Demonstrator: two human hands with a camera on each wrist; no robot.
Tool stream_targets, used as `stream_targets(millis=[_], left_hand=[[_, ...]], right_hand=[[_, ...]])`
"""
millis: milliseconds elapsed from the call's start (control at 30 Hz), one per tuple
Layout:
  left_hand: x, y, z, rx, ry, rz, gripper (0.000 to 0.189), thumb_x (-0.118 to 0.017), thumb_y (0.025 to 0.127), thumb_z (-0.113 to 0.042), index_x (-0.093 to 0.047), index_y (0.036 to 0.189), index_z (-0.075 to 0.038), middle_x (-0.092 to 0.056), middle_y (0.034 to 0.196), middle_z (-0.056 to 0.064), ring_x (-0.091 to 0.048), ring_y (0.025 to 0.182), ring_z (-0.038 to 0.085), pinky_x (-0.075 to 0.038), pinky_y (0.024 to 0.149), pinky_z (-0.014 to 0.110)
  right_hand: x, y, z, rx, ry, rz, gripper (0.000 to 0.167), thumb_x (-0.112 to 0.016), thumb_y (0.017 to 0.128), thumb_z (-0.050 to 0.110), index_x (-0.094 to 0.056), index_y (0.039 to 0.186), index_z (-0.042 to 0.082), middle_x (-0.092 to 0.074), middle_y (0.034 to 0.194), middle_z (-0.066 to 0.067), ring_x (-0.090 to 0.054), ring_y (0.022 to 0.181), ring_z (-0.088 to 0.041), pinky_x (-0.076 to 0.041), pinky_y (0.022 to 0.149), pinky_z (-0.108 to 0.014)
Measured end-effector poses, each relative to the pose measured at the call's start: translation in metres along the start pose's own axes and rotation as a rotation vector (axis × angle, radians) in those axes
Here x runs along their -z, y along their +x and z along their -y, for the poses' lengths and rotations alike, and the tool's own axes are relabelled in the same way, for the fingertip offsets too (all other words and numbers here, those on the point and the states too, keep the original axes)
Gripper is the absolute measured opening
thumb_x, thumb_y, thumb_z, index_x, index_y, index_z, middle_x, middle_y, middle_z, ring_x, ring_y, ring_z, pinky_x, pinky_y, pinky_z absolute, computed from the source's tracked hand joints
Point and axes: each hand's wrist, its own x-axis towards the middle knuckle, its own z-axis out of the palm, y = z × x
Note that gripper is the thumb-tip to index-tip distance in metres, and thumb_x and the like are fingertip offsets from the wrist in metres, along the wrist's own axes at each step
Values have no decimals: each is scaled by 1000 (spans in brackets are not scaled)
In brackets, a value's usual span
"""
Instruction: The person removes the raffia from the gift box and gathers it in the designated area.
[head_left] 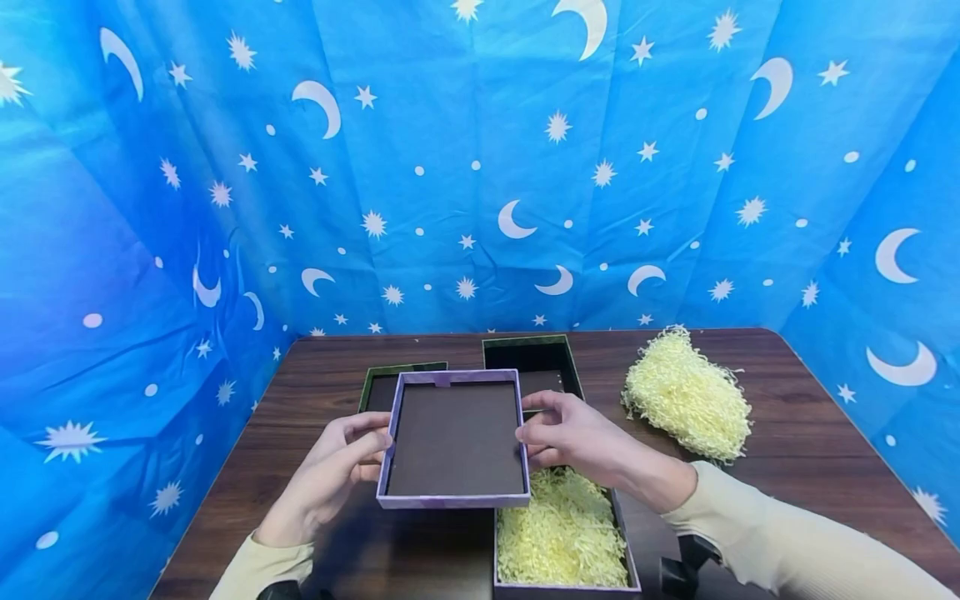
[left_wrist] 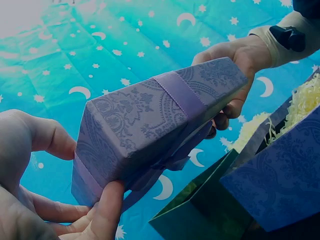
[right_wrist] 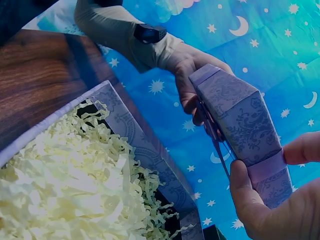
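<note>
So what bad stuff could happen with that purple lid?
The purple lid could slip, since the left hand and right hand hold only its sides. The ribbon bow underneath might get squashed if it's put down this way up. Yellow shreds reach the rim of the purple box, so a few could spill.

The lavender box lid (head_left: pixel 459 437), floral-patterned outside with a purple ribbon (left_wrist: pixel 180 94) and bow (left_wrist: pixel 172 162), plain dark brown inside, is held up by opposite sides, lower centre of the head view, hollow face toward the camera.
</note>
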Motion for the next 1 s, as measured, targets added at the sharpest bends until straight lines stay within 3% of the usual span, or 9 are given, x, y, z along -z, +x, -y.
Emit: stream_targets(millis=[633,1000], left_hand=[[17,-8,6,27,4,-53,52,-56,89,-4,-39,135,17,-55,93,6,-56,67,7,-53,56,19],[23,-11,12,40,11,-66,52,-55,91,-5,-39,134,17,-58,93,5,-59,68,9,-55,57,22]], right_hand=[[-15,17,-6,18,-129,-13,70,-63,83,2,-29,140,-20,-57,100,-13,-64,89,-16,-58,84,-35],[-22,21,-8,53,-127,15,68,-62,83,0,-31,139,-22,-54,90,-7,-66,86,-16,-59,81,-37]])
